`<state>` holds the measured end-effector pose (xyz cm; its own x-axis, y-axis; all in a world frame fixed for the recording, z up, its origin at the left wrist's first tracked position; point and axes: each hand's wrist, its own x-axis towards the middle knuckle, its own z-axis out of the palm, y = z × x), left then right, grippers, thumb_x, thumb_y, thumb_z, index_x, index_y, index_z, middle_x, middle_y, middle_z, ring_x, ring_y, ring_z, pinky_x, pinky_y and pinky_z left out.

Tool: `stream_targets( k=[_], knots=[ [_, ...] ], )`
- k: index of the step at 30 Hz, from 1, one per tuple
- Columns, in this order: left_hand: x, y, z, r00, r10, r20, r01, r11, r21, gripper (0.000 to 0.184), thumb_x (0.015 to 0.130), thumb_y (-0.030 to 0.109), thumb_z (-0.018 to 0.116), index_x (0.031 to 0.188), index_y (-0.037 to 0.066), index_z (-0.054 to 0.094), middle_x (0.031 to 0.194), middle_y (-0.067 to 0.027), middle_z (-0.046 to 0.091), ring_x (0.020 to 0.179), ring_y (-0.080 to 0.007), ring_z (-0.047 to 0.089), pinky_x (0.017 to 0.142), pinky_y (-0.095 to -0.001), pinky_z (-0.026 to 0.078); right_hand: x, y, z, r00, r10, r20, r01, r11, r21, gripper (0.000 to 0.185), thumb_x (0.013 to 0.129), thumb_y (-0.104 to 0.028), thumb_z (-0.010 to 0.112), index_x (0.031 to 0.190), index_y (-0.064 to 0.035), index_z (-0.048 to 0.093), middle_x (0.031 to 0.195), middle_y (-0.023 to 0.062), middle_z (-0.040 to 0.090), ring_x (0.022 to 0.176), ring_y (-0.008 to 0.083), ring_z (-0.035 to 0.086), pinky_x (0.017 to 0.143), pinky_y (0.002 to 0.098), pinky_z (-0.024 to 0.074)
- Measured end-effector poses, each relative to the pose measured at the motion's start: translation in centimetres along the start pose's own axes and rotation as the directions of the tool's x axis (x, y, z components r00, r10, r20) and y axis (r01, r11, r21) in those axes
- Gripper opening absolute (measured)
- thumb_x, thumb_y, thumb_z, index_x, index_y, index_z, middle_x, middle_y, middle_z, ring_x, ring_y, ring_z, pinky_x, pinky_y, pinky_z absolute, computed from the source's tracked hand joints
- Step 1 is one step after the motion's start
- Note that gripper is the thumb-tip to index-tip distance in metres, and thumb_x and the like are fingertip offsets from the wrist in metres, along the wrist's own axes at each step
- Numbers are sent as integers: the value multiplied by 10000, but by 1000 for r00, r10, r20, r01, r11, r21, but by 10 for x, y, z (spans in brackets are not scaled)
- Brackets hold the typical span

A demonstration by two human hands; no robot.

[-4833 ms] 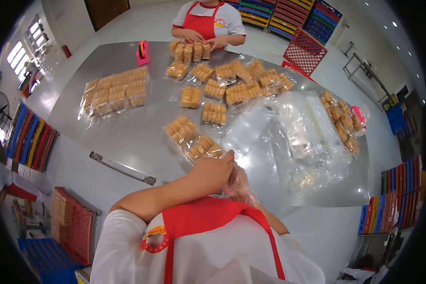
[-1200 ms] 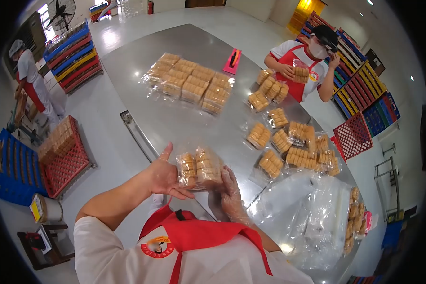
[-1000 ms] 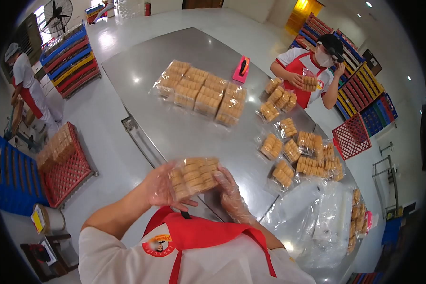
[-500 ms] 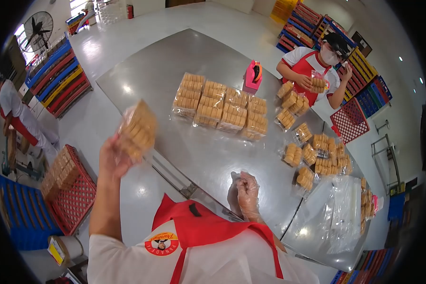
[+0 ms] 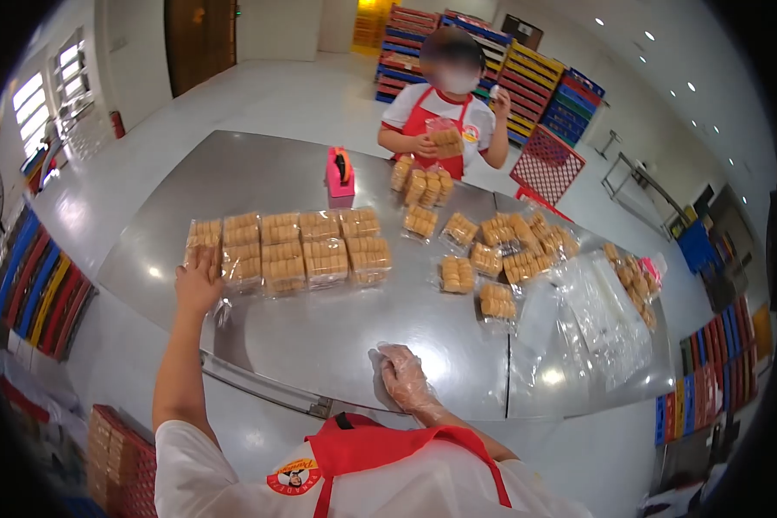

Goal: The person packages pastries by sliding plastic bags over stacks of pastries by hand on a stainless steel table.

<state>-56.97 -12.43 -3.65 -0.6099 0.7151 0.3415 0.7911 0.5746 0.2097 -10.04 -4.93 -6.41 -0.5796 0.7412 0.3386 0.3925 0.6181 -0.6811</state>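
Observation:
My left hand [image 5: 200, 281] has its fingers wrapped over the near part of a clear-wrapped pack of biscuits [image 5: 205, 232] at the left end of a row. That pack's lower part is hidden under my fingers. More packs of round, golden biscuits [image 5: 283, 266] stand side by side to its right, in two lines. In a clear plastic glove, my right hand [image 5: 404, 378] rests on the metal table [image 5: 319, 324] near its front edge. Its fingers are curled, and nothing shows in them.
A pink tape dispenser [image 5: 338, 177] stands behind the row. Several loose biscuit packs [image 5: 488, 259] lie to the right, beside clear plastic bags [image 5: 600, 319]. Across the table, a person in a red apron [image 5: 445, 112] holds a pack. Stacked crates [image 5: 39, 285] stand on the left.
My left hand has brought the biscuit pack from the air at the left down to the row's left end. The view has turned left to right. My right hand stays on the table.

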Motion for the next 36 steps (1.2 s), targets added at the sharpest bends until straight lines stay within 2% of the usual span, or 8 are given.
stream_targets(
  k=[6, 14, 20, 22, 24, 26, 30, 36],
  knots=[
    [13, -8, -3, 996, 44, 82, -30, 986, -164, 753, 759, 333, 673, 1474, 227, 461, 1548, -105, 392, 1256, -473, 466, 1047, -481, 416, -40, 35, -36, 981, 74, -181, -68, 997, 39, 234, 846, -6, 586, 1071, -12, 649, 1075, 223, 663, 967, 416, 649, 854, 454, 551],
    [0, 80, -66, 873, -42, -486, -155, 921, -358, 431, 899, 230, 665, 1294, 74, 591, 1399, -146, 509, 1256, -315, 501, 1046, -438, 392, -95, 106, -113, 872, 210, -442, -209, 977, 52, 103, 884, -52, 614, 972, -34, 664, 1022, 203, 674, 961, 390, 636, 856, 445, 521],
    [-93, 337, -58, 900, 357, -248, -420, 563, -712, 270, 861, 68, 667, 1124, 37, 611, 1168, -114, 618, 1089, -261, 572, 954, -370, 435, -93, 103, -176, 852, 499, 158, -489, 651, 580, 238, 884, -113, 643, 1091, 1, 672, 1097, 164, 679, 998, 261, 652, 871, 349, 522],
    [-129, 422, -36, 763, 596, -252, -547, 386, -743, 253, 808, 50, 713, 1045, 39, 624, 1105, -128, 619, 1049, -315, 595, 926, -397, 464, -101, 114, -191, 826, 506, 248, -536, 570, 623, 212, 916, -160, 636, 1028, 9, 697, 1045, 122, 686, 945, 202, 646, 850, 312, 518],
    [-168, 502, -9, 609, 755, -243, -587, 223, -778, 295, 759, 32, 716, 1044, 44, 638, 1068, -139, 636, 1052, -322, 615, 934, -405, 486, -109, 131, -232, 961, 218, 172, -255, 937, 240, 224, 940, -188, 625, 993, 17, 700, 972, 90, 690, 884, 150, 629, 813, 300, 517],
    [-193, 567, 31, 363, 917, -166, -596, 92, -798, 216, 833, 140, 710, 1006, 23, 652, 1033, -156, 649, 1025, -374, 611, 904, -426, 500, -128, 158, -262, 950, 310, -28, -288, 909, 301, 192, 943, -150, 617, 986, 19, 696, 935, 81, 695, 849, 138, 625, 769, 304, 520],
    [-239, 659, 77, 489, 870, -67, -690, 338, -640, 519, 887, 307, 661, 1257, -43, 562, 1296, -255, 544, 1278, -397, 484, 1091, -480, 376, -143, 226, -300, 792, 507, -340, -291, 803, 519, 121, 941, -61, 602, 982, 14, 687, 852, 65, 685, 746, 106, 604, 662, 277, 509],
    [-257, 688, 112, 624, 782, -6, -669, 530, -522, 655, 872, 361, 671, 1348, -53, 497, 1366, -277, 507, 1324, -435, 426, 1126, -491, 333, -142, 261, -310, 741, 592, -319, -289, 709, 643, 107, 932, -14, 617, 1024, 10, 665, 790, 22, 633, 644, 57, 540, 584, 224, 464]
  ],
)
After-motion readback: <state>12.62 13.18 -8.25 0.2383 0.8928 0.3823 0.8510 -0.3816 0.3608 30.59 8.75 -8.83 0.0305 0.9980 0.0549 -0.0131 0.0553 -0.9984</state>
